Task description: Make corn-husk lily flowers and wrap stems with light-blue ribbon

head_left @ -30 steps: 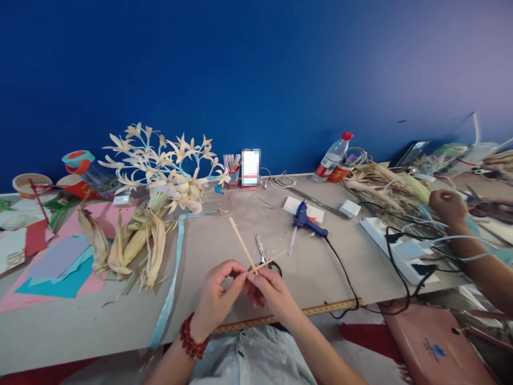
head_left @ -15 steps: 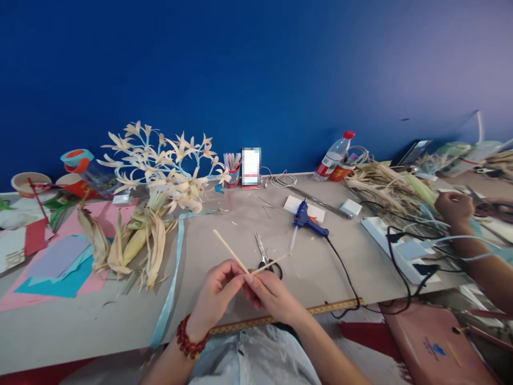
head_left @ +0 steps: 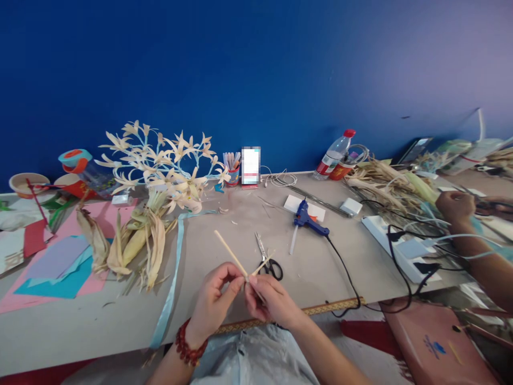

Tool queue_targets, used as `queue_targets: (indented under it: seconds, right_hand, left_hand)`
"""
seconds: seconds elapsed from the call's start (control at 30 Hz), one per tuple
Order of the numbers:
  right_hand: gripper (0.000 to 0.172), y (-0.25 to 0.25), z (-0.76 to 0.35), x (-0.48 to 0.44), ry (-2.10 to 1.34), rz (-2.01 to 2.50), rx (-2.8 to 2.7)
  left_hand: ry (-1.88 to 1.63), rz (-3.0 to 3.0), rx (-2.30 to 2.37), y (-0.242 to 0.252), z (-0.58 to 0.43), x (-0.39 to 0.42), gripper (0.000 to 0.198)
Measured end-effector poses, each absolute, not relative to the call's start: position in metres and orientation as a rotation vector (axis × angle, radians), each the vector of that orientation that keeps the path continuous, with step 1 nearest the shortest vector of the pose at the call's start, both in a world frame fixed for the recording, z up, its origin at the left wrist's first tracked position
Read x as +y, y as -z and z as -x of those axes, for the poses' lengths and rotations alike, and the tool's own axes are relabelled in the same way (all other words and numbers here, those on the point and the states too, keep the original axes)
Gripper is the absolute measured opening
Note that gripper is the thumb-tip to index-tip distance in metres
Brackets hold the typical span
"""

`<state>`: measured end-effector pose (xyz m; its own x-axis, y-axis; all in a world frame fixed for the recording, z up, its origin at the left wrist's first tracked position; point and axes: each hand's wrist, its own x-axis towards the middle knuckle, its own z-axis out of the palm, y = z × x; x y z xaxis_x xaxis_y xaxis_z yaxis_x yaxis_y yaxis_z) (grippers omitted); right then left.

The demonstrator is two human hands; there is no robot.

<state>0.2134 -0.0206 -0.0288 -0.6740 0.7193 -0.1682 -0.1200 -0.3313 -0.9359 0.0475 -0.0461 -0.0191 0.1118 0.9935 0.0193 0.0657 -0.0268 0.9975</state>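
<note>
Pale right strip (head_left: 262, 263) shifted leftward; two hands (head_left: 220, 293) (head_left: 273, 299) pinching two strips (head_left: 231, 253), ends meeting; one scissors (head_left: 261, 247) beyond.

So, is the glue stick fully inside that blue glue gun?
No, partly out: a pale length of the glue stick juts from the back of the blue glue gun.
</note>
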Motion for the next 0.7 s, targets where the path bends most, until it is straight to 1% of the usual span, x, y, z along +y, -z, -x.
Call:
queue_targets:
  seconds: [0.27,0.7]
  right_hand:
    - [0.054,0.030,-0.202,-0.030,-2.168,0.685,-0.949]
    - [0.054,0.032,-0.205,-0.037,-2.237,0.685,-0.735]
  left_hand:
    - [-1.123,-1.292,1.133,0.026,-0.048,-0.048,0.021]
    - [-1.110,-1.255,1.149,0.027,-0.041,-0.048,0.026]
